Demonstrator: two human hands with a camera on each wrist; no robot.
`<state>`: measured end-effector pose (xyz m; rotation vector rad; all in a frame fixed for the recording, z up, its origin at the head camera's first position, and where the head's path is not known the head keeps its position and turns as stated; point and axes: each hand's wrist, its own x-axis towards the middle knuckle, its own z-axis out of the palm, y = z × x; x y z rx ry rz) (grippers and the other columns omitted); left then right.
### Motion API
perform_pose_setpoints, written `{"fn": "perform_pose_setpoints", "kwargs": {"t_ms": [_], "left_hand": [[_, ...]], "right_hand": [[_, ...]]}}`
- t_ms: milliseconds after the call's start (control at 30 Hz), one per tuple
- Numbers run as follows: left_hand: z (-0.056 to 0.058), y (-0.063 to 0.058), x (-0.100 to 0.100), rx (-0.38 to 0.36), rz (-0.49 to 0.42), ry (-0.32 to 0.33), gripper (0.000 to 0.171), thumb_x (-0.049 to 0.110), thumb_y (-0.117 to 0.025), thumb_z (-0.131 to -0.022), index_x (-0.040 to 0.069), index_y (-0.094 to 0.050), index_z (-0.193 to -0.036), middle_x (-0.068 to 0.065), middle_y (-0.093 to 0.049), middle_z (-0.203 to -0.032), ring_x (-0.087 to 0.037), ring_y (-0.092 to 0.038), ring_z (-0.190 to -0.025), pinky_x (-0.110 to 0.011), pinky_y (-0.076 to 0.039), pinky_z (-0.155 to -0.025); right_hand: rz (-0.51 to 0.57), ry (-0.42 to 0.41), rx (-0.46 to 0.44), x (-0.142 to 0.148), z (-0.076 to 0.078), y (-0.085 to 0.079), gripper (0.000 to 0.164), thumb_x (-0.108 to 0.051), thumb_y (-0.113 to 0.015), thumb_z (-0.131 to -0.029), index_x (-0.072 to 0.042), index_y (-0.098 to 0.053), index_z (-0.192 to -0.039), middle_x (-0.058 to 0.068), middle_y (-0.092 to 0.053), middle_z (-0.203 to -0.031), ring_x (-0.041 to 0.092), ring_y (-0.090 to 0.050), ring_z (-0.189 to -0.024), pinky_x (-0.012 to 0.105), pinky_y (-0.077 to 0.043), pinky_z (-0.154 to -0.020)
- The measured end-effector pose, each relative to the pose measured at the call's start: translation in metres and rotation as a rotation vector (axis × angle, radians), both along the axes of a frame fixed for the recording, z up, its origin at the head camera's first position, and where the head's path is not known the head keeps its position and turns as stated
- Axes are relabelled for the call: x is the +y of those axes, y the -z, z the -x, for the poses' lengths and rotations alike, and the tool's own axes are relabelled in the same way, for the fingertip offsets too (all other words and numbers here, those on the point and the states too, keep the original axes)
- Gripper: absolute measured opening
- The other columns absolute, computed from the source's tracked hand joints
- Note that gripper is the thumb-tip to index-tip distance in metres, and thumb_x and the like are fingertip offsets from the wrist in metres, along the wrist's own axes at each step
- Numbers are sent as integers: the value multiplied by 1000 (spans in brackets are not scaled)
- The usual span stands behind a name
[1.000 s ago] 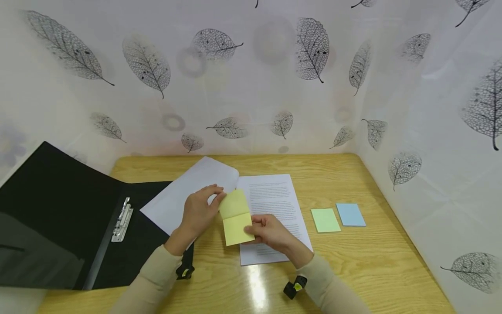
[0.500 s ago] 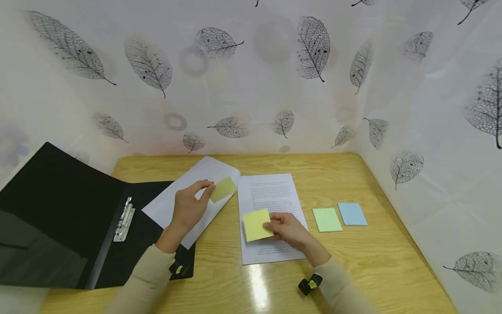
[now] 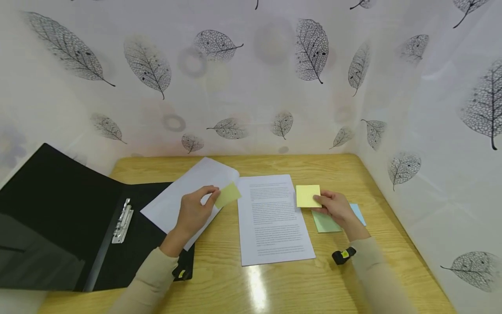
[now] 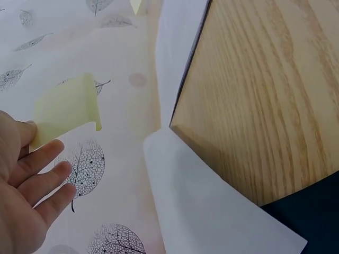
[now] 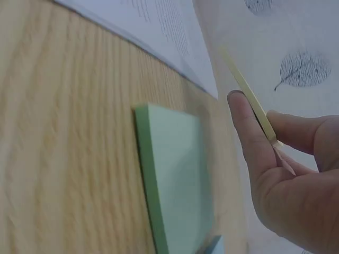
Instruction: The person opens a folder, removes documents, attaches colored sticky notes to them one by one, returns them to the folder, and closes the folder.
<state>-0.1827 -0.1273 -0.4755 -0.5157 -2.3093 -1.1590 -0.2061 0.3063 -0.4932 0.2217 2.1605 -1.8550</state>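
Note:
My left hand (image 3: 195, 212) pinches a single yellow sticky note (image 3: 228, 195) by its edge, over the turned white sheets. In the left wrist view the note (image 4: 69, 108) sits between thumb and forefinger while the other fingers are spread. My right hand (image 3: 338, 208) grips a yellow sticky note pad (image 3: 307, 196) between thumb and fingers, above the right edge of the printed paper stack (image 3: 274, 226). Edge-on in the right wrist view, the yellow pad (image 5: 249, 95) looks thin. Below the right hand lies a green sticky note pad (image 3: 327, 222), partly covered by it.
A blue sticky note pad (image 3: 358, 213) lies beside the green one, mostly behind the right hand. At left an open black binder (image 3: 145, 257) with a metal clip (image 3: 123, 221) lies under the turned sheets (image 3: 188, 179). Leaf-patterned curtains (image 3: 251, 87) border the wooden table (image 3: 219, 279).
The single yellow note has come off the pad in my left hand. My right hand has carried the pad rightward, from over the printed page to above the green pad.

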Motion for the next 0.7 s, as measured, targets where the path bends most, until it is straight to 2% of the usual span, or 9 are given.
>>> {"fn": "perform_pose_setpoints", "kwargs": {"t_ms": [67,133,233,333,400,467,500,600,700], "left_hand": [[-1,1,1,-6,4,8,13,7,-80,-93,0,-79,-104,-15,-82,-103,-33,-79,-100,-49,-64,-85],[-2,1,3,-11,7,16,13,7,-80,-93,0,-79,-104,-15,-82,-103,-33,-79,-101,-48,-64,-86],[-3,1,5,-14,11,25,14,8,-80,-94,-1,-79,-105,-16,-81,-104,-33,-79,-100,-49,-64,-85],[-5,1,7,-16,10,34,15,8,-79,-94,-1,-79,-105,-17,-81,-104,-34,-79,-100,-50,-64,-84],[-6,1,7,-18,9,38,15,7,-79,-94,-2,-78,-106,-17,-81,-104,-34,-79,-100,-50,-64,-84],[-7,2,8,-22,10,39,15,7,-79,-94,-2,-79,-106,-17,-81,-104,-33,-79,-101,-50,-64,-84],[-7,2,8,-24,12,39,15,7,-79,-94,-1,-79,-106,-16,-81,-104,-33,-79,-101,-49,-64,-85],[-8,1,9,-30,13,37,15,7,-80,-94,-1,-79,-106,-16,-81,-105,-32,-79,-102,-48,-64,-85],[-9,0,9,-27,17,39,15,7,-80,-94,-2,-79,-106,-16,-81,-105,-32,-79,-102,-47,-64,-86]], "right_hand": [[-11,15,-10,13,7,-1,62,-13,-57,-110,19,-31,-155,27,-60,-138,6,-76,-94,29,-62,-93],[-23,10,-24,25,13,-1,65,-14,-55,-110,19,-24,-158,36,-48,-149,5,-77,-93,29,-61,-94],[-38,7,-43,38,22,0,66,-14,-53,-111,18,-20,-159,40,-33,-159,5,-77,-94,30,-61,-95],[-50,12,-56,45,30,2,64,-12,-54,-111,19,-23,-158,36,-47,-149,5,-76,-93,29,-62,-94],[-45,26,-67,48,36,5,61,-10,-55,-110,20,-27,-156,26,-59,-134,4,-74,-92,29,-62,-93],[-48,34,-78,49,39,7,59,-9,-55,-110,21,-30,-155,16,-62,-125,3,-73,-91,28,-62,-92],[-58,33,-80,49,41,8,60,-9,-55,-110,21,-30,-155,15,-62,-125,3,-73,-91,28,-62,-92],[-142,54,-64,48,43,7,58,-10,-57,-109,19,-34,-154,27,-58,-136,0,-71,-88,25,-63,-88],[-295,61,-16,47,43,4,58,-16,-58,-109,16,-39,-153,37,-49,-150,-2,-69,-83,22,-63,-81]]}}
